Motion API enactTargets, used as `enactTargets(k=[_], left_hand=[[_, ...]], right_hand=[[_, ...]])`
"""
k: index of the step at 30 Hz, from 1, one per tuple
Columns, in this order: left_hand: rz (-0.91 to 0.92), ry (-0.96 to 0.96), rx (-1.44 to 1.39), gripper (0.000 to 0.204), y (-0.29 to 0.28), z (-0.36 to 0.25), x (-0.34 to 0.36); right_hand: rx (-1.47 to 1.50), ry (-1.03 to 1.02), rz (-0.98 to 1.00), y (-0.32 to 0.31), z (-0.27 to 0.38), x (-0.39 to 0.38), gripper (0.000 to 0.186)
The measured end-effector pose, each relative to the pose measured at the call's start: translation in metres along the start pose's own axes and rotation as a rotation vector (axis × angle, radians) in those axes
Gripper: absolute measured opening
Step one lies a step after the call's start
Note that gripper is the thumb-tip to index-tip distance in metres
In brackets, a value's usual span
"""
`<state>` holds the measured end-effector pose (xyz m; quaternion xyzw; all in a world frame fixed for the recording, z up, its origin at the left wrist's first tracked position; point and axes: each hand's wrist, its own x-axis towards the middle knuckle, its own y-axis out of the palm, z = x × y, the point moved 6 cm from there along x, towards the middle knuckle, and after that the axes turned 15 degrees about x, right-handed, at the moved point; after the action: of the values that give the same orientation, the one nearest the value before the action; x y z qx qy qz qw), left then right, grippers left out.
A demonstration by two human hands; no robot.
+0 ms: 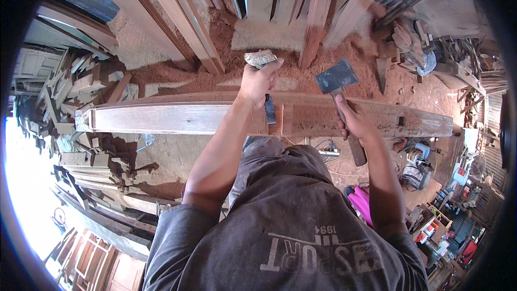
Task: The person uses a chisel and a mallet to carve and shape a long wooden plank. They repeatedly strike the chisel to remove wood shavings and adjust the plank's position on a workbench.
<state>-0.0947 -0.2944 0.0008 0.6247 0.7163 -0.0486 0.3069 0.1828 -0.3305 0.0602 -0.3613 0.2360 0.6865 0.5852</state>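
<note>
A long timber beam [167, 118] lies crosswise in front of me. My left hand [257, 82] is closed round a chisel [270, 110], whose dark flat blade points down at the beam's middle. The chisel's pale, battered handle end [259, 58] shows above my fist. Beside the blade is a reddish, freshly cut strip [276, 119] of wood; whether the edge touches it I cannot tell. To the right, my right hand [353, 120] grips a hammer [337, 76] by its wooden handle. Its dark, blocky head is raised beyond the beam's far side.
Long boards [318, 16] lean at the far side over sawdust [226, 32]. Offcuts [86, 89] are heaped at the left, and scrap wood [409, 43] lies at the far right. Near right are a pink object [360, 205] and cluttered containers [431, 231].
</note>
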Motion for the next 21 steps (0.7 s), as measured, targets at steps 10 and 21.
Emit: enactTargets(k=[10,21], left_hand=[[0.000,0.006,0.137,0.023,0.011,0.029,-0.032],[-0.053,0.060,0.325,0.018,0.013,0.030,-0.009]], right_hand=[[0.053,-0.017,-0.018,-0.038,-0.079,-0.019,0.052],[-0.121,-0.238,0.075,0.001,0.025,-0.048,0.049]])
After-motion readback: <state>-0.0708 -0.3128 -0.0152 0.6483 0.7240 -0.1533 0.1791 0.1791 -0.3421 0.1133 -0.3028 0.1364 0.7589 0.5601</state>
